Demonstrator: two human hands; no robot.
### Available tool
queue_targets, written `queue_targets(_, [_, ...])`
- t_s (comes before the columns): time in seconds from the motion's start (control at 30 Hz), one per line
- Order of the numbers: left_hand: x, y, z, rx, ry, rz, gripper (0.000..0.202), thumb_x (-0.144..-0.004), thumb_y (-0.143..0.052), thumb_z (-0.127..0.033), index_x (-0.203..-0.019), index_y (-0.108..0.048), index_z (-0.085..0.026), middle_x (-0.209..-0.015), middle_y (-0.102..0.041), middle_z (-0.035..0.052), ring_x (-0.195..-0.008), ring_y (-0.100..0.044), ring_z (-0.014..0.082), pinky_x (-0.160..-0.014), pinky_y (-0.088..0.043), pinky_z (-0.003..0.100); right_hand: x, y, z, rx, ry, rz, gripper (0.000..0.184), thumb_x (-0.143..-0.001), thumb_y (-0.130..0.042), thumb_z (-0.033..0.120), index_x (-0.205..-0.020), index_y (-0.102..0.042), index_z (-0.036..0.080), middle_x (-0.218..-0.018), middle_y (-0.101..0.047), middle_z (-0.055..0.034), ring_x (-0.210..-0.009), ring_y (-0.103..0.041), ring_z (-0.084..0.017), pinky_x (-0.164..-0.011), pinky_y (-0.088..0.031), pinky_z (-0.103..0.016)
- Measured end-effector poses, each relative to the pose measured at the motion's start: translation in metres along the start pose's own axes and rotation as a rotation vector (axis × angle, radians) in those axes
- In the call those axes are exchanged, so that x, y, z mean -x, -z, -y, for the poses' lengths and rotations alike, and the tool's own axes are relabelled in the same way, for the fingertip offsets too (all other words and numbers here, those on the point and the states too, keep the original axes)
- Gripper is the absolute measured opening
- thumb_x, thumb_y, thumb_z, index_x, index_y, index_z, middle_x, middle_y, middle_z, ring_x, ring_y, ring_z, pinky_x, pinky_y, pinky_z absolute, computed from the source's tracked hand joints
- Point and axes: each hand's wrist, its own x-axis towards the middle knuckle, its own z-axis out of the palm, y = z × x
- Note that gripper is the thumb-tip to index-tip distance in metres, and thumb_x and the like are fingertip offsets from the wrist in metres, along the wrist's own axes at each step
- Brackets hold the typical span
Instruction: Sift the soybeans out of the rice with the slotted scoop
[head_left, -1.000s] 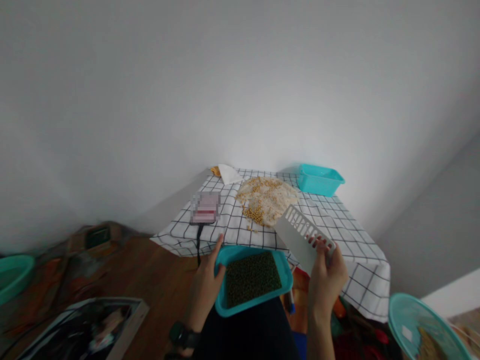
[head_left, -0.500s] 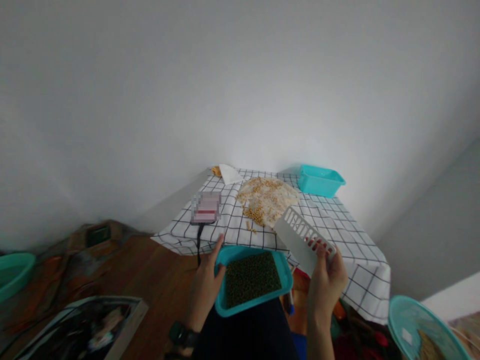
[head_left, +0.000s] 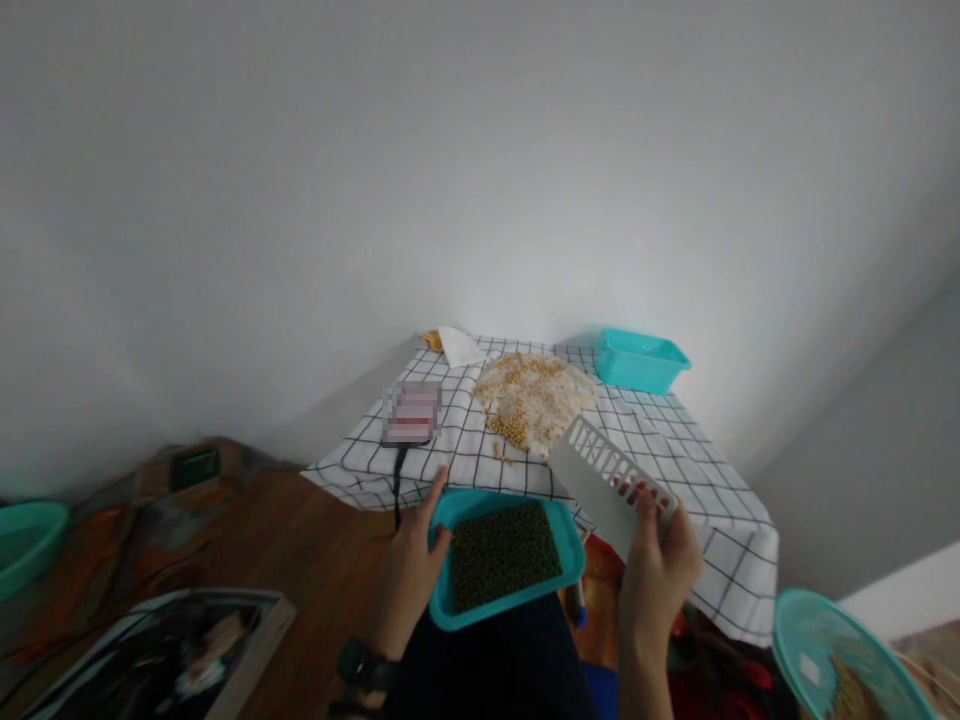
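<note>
My left hand (head_left: pixel 415 560) is at the left side of a teal plastic tray (head_left: pixel 504 614), thumb over the rim and index finger stretched out along it. Its other fingers are hidden. Small dark green beans (head_left: pixel 504 556) fill the tray, which sits over my dark-clothed leg at the table's front edge. My right hand (head_left: pixel 660 560) grips a white slotted plastic basket (head_left: pixel 600 490) by its right end and holds it tilted above the table's front edge. Beyond the basket, yellow beans (head_left: pixel 510 428) lie scattered on a pale round sheet (head_left: pixel 555 390).
A checked cloth (head_left: pixel 705 470) covers the table against the wall. On it are a teal bin (head_left: pixel 641 362) at back right, a blurred box (head_left: pixel 412 412) at left and a white paper (head_left: pixel 459 346). A teal basin (head_left: pixel 840 640) stands low at right, a green one (head_left: pixel 30 540) at far left.
My right hand has shifted very slightly right and down with the white basket. My left hand and the tray stay where they were.
</note>
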Motion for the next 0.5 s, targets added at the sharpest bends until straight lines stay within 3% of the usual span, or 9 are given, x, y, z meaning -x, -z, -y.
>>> queue_targets(0.5, [0.0009,0.0009,-0.0003,0.026,0.023,0.015,0.066,-0.091,-0.041,-0.017,-0.153,-0.024,-0.031,-0.149,-0.048,0.0095,-0.134,-0.050,0.0245,-0.108,-0.043,0.043,0.0025,-0.0041,0.0041,0.056,0.045,0.002,0.036,-0.090,-0.055,0.047,-0.089,-0.070,0.015,-0.085,-0.075,-0.0091,-0.076,-0.068,-0.022,-0.067,-0.045,-0.027])
